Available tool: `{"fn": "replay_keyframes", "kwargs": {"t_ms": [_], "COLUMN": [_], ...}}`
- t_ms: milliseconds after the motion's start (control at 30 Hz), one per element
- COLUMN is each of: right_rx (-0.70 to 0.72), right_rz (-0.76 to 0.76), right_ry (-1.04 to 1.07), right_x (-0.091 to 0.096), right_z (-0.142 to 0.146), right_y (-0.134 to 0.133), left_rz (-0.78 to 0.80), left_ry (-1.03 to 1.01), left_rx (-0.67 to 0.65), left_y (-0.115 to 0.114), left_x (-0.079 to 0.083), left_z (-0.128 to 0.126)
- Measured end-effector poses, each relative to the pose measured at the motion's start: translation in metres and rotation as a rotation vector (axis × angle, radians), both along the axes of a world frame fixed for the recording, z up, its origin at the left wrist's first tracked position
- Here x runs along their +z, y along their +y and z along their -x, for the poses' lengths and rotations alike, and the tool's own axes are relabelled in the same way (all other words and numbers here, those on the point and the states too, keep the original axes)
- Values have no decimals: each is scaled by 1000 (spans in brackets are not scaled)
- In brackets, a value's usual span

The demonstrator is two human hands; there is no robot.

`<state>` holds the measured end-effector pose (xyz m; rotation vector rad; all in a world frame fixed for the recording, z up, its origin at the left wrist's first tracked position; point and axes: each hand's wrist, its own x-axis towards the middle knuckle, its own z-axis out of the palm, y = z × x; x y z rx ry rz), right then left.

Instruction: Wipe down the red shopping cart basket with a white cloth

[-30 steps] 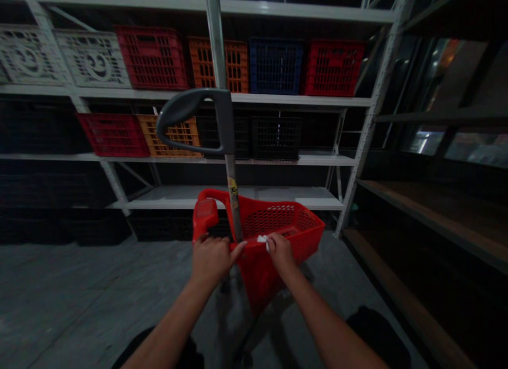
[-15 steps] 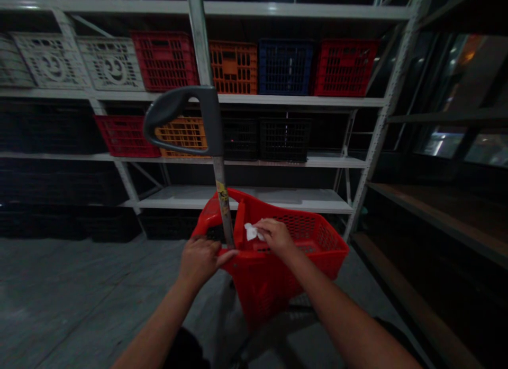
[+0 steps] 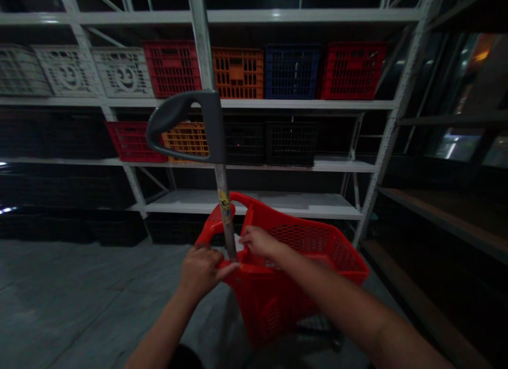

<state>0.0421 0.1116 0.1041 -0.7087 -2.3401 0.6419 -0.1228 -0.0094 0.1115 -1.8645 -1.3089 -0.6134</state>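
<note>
- The white cloth is pinched in the fingertips of the right grip and is partly hidden by them; whether it is fabric or paper cannot be told.
- The cloth is placed at the handle end of the red cart, just beside the metal pole; contact with the pole cannot be made out.
- Half a second ago the cloth was held farther right, over the basket; it has since been brought left, toward the pole, and less of it is seen.
- The red handle is clasped by the left grip, with the fingers curled over it and the thumb laid along it; this hold is unchanged.
- The cart is seen lower and farther right than before, and more of its wheeled base is shown.
- A dark grey loop handle is carried on the pole, and a yellow sticker is borne below it.
- Behind, white, red, orange, blue and black crates are lined up on a white metal rack.
</note>
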Motion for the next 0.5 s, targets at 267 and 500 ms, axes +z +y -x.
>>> {"fn": "replay_keyframes", "kwargs": {"t_ms": [267, 500], "right_rx": [-88, 68], "right_rz": [-115, -238], "right_ry": [-129, -204], "right_x": [1, 1], "right_z": [0, -3], "right_y": [34, 12], "left_rz": [-12, 3], "left_ry": [-11, -30], "left_rx": [-62, -64], "left_y": [1, 9], "left_x": [-3, -6], "left_z": [2, 5]}}
